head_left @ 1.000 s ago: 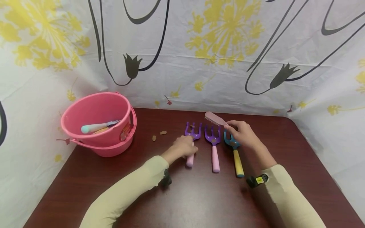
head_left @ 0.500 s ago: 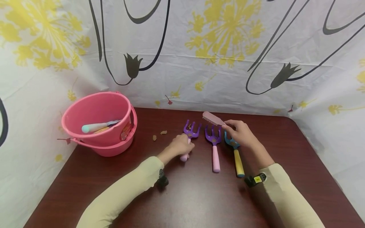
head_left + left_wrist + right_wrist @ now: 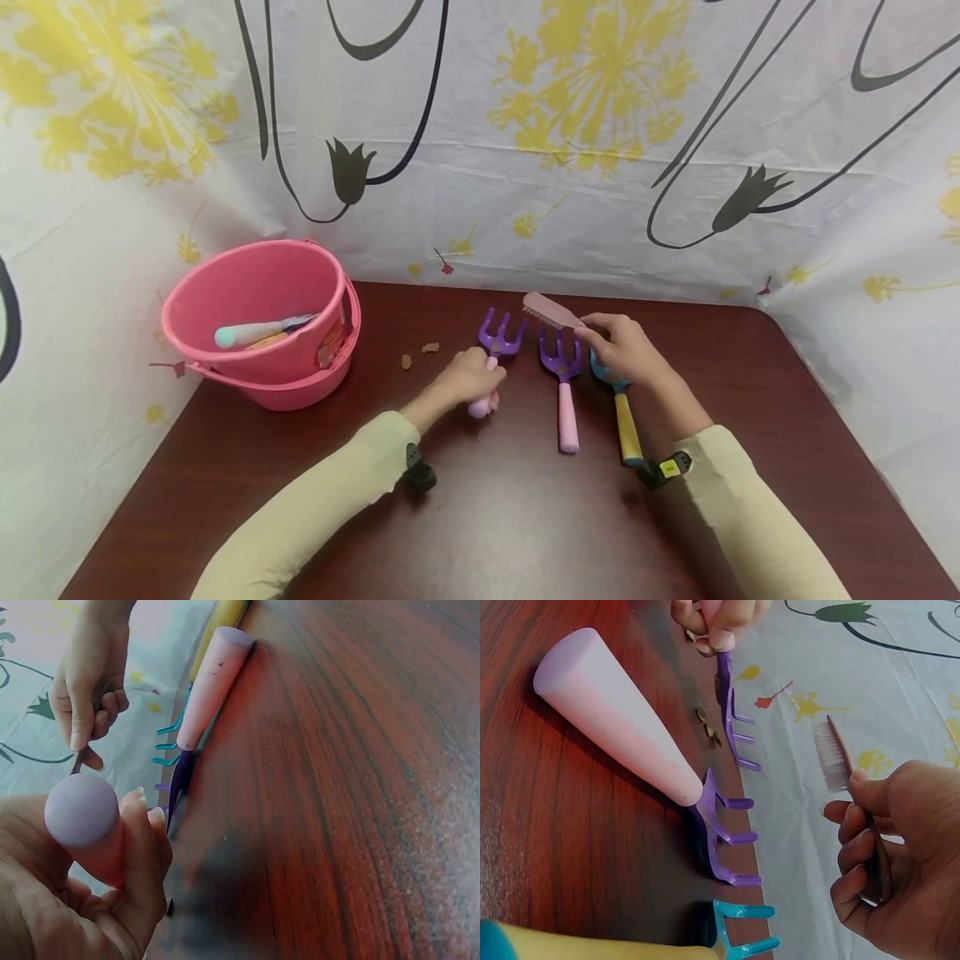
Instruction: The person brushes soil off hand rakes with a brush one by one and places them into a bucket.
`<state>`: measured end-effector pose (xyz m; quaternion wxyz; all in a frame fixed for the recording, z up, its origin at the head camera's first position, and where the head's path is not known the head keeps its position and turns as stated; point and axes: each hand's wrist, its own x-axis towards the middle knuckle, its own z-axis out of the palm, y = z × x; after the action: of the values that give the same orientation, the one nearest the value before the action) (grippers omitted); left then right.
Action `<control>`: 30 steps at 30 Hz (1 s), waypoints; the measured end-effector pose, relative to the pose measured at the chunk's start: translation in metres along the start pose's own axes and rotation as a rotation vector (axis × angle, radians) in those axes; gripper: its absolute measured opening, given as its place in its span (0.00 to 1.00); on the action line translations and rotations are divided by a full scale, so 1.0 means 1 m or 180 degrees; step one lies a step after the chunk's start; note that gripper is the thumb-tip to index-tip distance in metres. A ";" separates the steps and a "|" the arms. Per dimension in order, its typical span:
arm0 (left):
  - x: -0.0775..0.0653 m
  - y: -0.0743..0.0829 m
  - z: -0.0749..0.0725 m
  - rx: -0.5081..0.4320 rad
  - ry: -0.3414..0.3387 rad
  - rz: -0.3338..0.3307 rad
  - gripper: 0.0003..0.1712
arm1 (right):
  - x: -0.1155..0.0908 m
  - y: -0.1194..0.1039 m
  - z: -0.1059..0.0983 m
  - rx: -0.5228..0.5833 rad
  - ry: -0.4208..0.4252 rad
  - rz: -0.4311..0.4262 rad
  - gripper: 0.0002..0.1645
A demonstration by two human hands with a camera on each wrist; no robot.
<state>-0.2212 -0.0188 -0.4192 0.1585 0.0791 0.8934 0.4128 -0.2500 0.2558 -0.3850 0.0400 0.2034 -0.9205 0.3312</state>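
My left hand [image 3: 467, 377] grips the pink handle of a purple three-pronged hand fork [image 3: 501, 340]. In the left wrist view the handle's lilac end [image 3: 84, 811] points toward the camera. My right hand [image 3: 621, 343] pinches a small pink brush [image 3: 551, 310], bristles to the left, beside the fork's prongs. The right wrist view shows the bristles [image 3: 829, 757] and the fingers curled round its handle. Between my hands a second purple fork [image 3: 567, 417] with a pink handle lies on the table. Partly under my right forearm is a blue fork [image 3: 627, 429] with a yellow handle.
A pink bucket [image 3: 288, 365] stands at the left, with a tool with a pale blue handle [image 3: 247, 334] and something yellow inside. Small brown bits [image 3: 430, 347] lie on the dark red table [image 3: 510, 517]. A patterned sheet [image 3: 465, 208] hangs behind the table.
My left hand has drawn the purple fork leftward and tilted its handle. My right hand has moved slightly left with the brush, toward that fork. The other two forks have stayed put.
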 end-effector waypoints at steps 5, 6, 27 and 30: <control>-0.004 0.000 -0.005 -0.0169 0.0087 0.0019 0.12 | 0.004 -0.004 0.004 0.0000 -0.0048 -0.0100 0.17; -0.005 -0.001 -0.005 -0.0209 0.0111 0.0020 0.12 | 0.005 -0.006 0.004 0.0007 -0.0054 -0.0111 0.17; -0.019 -0.009 -0.009 -0.1596 0.0341 -0.0071 0.11 | 0.020 -0.023 0.015 0.0020 -0.0193 -0.0356 0.18; -0.021 -0.010 -0.009 -0.1702 0.0350 -0.0090 0.12 | 0.023 -0.028 0.017 -0.0026 -0.0232 -0.0419 0.18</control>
<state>-0.2049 -0.0377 -0.4167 0.1308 -0.0006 0.7610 0.6354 -0.2583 0.2176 -0.3772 0.0290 0.2752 -0.9073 0.3165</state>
